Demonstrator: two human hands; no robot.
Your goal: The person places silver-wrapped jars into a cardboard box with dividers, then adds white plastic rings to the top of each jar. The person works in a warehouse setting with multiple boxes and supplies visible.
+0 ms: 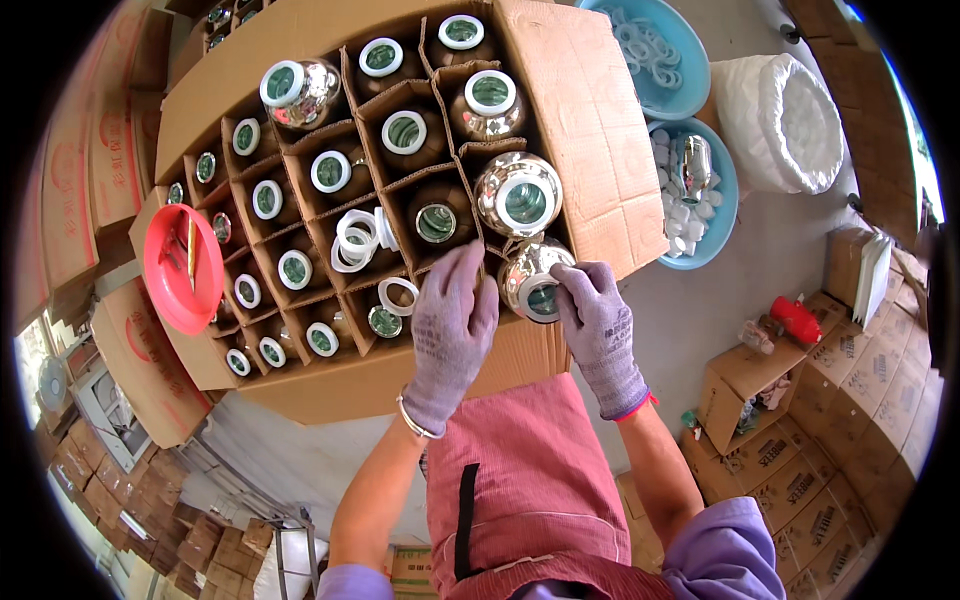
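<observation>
My right hand (603,332), in a grey-purple knit glove, is closed at the neck of a mirrored glass flask liner (524,268) at the box's near right corner. That liner tilts with its mouth toward me. My left hand (452,330), gloved alike, hangs over the near edge with its fingers stretched out; nothing shows in it. Left of it, a white plastic ring (398,296) lies above a liner with a bare neck (385,321). Several loose white rings (357,240) are stacked in another cell. What lies under the left fingers is hidden.
The divided cardboard box (590,130) holds many liners, most with white neck rings. A pink tray (165,270) with a thin tool rests on its left. Blue basins (690,40) of rings and white pieces (737,190) stand right, beside a white sack (755,130). Cartons (800,500) lie lower right.
</observation>
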